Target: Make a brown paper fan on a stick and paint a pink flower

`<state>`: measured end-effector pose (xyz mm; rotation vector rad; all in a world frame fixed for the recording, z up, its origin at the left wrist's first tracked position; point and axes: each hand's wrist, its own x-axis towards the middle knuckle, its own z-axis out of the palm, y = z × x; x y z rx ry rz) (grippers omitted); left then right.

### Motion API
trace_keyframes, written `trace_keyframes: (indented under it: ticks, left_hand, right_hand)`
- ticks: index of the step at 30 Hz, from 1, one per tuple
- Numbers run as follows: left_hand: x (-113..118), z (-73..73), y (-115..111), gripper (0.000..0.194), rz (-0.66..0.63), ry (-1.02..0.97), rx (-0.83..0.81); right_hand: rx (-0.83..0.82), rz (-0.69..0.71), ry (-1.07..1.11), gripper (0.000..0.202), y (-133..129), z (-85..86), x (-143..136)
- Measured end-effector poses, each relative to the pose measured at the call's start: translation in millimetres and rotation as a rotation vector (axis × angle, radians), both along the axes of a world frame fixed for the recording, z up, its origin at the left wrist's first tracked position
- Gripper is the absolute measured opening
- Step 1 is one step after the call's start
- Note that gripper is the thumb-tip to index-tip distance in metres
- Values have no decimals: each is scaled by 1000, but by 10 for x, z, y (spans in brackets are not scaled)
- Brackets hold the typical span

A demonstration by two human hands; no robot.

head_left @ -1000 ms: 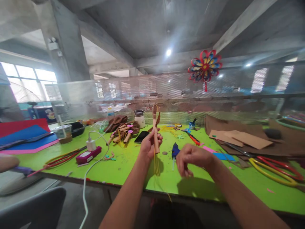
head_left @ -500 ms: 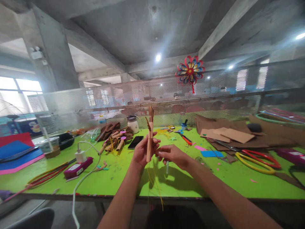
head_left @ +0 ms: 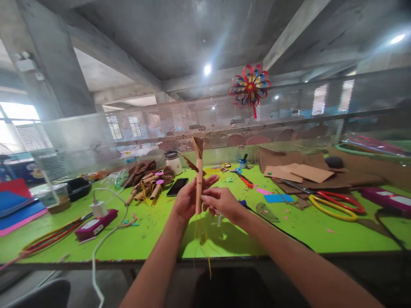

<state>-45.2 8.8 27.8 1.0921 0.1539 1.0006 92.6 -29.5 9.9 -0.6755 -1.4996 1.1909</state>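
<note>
My left hand (head_left: 185, 199) is wrapped round a rolled brown paper tube (head_left: 199, 184) and holds it nearly upright above the table. The tube's top flares into a darker brown paper piece (head_left: 198, 147), and a thin pointed strip sticks out to its left. Thin yellow strands (head_left: 203, 239) hang from below it. My right hand (head_left: 224, 202) pinches at the tube's lower right side; its fingertips are partly hidden. Just under those fingers shows a short translucent stick (head_left: 219, 220); whether the hand holds it I cannot tell.
Several brown paper rolls (head_left: 149, 188) lie left of a phone (head_left: 177, 187). At right are brown paper sheets (head_left: 313, 172) and large red-and-yellow-handled scissors (head_left: 334, 206). A blue object (head_left: 243, 204) with a black cord lies behind my right wrist. A white cable (head_left: 105, 241) crosses the left side.
My right hand has moved in to the tube, its fingers now against the tube's side. The tube has turned, showing the flared top more widely. The blue object and black cord have come into sight.
</note>
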Motion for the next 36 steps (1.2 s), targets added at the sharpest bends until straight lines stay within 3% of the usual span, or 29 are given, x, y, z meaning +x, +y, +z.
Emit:
trace_keyframes:
  ticks: [12, 18, 25, 31, 34, 36]
  left_hand:
    - [12, -20, 10, 25, 66, 35, -60]
    - [94, -6, -51, 33, 102, 92, -39]
    - [112, -29, -20, 23, 302, 146, -94]
    - [96, -10, -40, 27, 278, 129, -127]
    - [88, -20, -26, 25, 281, 126, -126]
    - [78, -23, -16, 24, 272, 116, -138]
  right_hand:
    - [-4, 54, -74, 39, -47, 22, -27]
    - [-58, -91, -87, 35, -20, 0, -59]
    - [-46, -282, -174, 34, 42, -78, -76]
    - [85, -427, -272, 32, 1, -51, -56]
    - [113, -428, -268, 34, 0, -58, -53]
    - [99, -351, -217, 39, 17, -84, -52]
